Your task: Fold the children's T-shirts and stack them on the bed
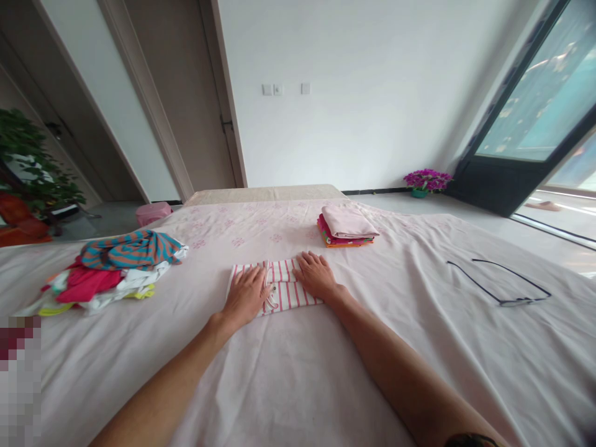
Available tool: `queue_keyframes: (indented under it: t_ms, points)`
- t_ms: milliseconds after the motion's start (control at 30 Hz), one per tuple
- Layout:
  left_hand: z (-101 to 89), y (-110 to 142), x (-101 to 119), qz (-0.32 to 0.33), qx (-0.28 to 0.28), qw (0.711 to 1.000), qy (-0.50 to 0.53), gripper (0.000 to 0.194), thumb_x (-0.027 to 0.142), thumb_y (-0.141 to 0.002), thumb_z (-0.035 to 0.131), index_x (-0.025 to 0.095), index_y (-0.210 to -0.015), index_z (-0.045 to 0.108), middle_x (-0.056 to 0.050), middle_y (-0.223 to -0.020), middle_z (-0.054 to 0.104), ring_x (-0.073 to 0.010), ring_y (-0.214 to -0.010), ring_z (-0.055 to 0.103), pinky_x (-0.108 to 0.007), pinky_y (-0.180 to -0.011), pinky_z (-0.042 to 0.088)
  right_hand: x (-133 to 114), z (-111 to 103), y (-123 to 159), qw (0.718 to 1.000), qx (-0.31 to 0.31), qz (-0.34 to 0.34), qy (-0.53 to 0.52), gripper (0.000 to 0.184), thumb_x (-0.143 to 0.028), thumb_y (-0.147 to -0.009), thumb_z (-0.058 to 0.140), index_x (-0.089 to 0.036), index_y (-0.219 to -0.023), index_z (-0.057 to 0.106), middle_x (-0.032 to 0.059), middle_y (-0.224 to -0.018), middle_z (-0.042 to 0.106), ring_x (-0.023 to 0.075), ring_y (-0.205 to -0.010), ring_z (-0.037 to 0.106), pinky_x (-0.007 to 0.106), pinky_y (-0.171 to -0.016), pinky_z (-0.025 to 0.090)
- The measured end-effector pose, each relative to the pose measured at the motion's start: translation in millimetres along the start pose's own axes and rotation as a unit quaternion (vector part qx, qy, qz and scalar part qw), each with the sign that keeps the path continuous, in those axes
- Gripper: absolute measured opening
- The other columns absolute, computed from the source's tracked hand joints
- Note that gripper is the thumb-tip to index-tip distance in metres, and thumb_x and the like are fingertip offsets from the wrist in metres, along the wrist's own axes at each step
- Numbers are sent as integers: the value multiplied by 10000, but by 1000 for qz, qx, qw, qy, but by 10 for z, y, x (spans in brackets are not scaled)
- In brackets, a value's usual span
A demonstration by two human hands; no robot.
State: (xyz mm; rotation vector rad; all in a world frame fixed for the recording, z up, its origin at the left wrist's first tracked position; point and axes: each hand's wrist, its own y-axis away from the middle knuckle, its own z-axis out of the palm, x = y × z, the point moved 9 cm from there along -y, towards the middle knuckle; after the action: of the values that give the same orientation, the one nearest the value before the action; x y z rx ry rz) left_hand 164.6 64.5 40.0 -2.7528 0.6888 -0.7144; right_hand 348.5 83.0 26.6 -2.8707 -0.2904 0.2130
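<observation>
A white garment with red stripes (pixel 293 297) lies folded into a flat rectangle on the pale pink sheet, with a small button or snap near its middle. My left hand (pixel 248 290) rests on its left part, palm down with the fingers stretched out. On the upper right part lies my right hand (pixel 317 276), also flat, fingers extended. Both hands press on the cloth without gripping it. Just beyond my right hand sits a stack of folded clothes (pixel 349 225), light pink on top with red and orange layers underneath.
A loose heap of clothes (pixel 100 273) lies at the left, with a striped piece on top. Eyeglasses (pixel 505 292) rest on the sheet (pixel 395 310) at the right. Beyond stand a pink stool (pixel 153 213), purple flowers (pixel 427 180) and a green plant (pixel 32 161).
</observation>
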Motion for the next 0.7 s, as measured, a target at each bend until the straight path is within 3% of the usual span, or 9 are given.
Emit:
queue_keyframes:
  t_ms: [67,167,267,367,433,533,600,700]
  points:
    - [96,56,127,56,-12,994,-91,517,394,-941,466,165,-1404,503,-145,-1519,442,-303,-1426,357,-487,-1183,226,0,5,-1,1000,-1,1,1,483,-451,-999,375,-205,-1402,475,122,-1458,476,274,-1399,323,468,-1139,212]
    - [172,86,133,66,-35,987,-142,531,417,-964,424,178,-1436,475,-144,-1557,380,-310,-1445,329,-512,-1175,244,-2,10,-5,1000,-2,2,2,497,-457,-1001,369,-192,-1409,472,123,-1471,466,277,-1402,322,474,-1145,210]
    - [187,69,124,82,-52,990,-102,544,466,-962,417,219,-1443,468,-115,-1572,360,-308,-1452,318,-535,-1167,261,-3,24,-9,1000,-12,5,3,512,-461,-1004,357,-187,-1422,463,125,-1491,447,278,-1408,317,482,-1149,208]
    - [76,10,84,88,-29,996,16,469,416,-966,403,230,-1374,541,-79,-1479,507,-244,-1406,404,-454,-1162,312,0,31,-8,1000,-21,11,6,516,-462,-1005,349,-196,-1436,451,119,-1507,431,269,-1418,304,480,-1154,199]
    - [-126,-48,-113,22,41,996,79,414,332,-941,417,200,-1286,603,-88,-1360,608,-218,-1332,491,-393,-1142,346,1,30,-4,1000,-22,13,7,516,-459,-1006,348,-199,-1439,448,116,-1512,426,266,-1420,301,479,-1157,195]
    - [-383,-33,-623,-155,110,972,142,443,294,-838,529,162,-1255,597,-141,-1357,577,-254,-1325,489,-378,-1128,334,0,24,2,1000,-21,11,6,519,-454,-1006,348,-191,-1443,444,120,-1508,431,268,-1423,297,480,-1156,194]
    - [-440,24,-915,-244,98,948,181,518,323,-762,616,144,-1247,581,-176,-1340,574,-307,-1327,482,-394,-1087,359,2,20,4,1000,-20,11,4,520,-453,-1007,349,-189,-1446,441,123,-1505,433,269,-1426,294,479,-1155,193]
    - [-404,89,-1129,-291,42,924,246,475,390,-688,686,146,-1092,631,-136,-1056,708,-333,-1132,623,-361,-882,481,4,18,2,1000,-21,9,1,513,-452,-1007,354,-196,-1441,446,122,-1504,436,269,-1425,295,478,-1154,192]
